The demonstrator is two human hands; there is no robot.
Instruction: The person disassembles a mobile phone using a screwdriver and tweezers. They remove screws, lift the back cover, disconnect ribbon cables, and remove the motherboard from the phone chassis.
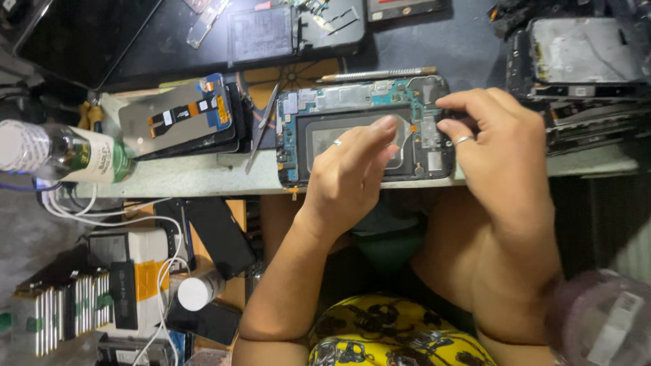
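Opened phone (363,129) lies at near edge of table (203,177), back off, circuit board showing; left hand (352,173) rests on its middle, fingers held together, fingertip pressing thin grey sheet in battery bay; right hand (498,146) pinches at phone's right end, what it nips too small to tell. Judgement: steady frame, press lightly, avoid flex cables. Tweezers (261,129) just left of phone; screen panel (183,115) further left; bottle (61,154) at far-left edge; metal tool (376,74) just beyond phone; clutter crowds elbows.
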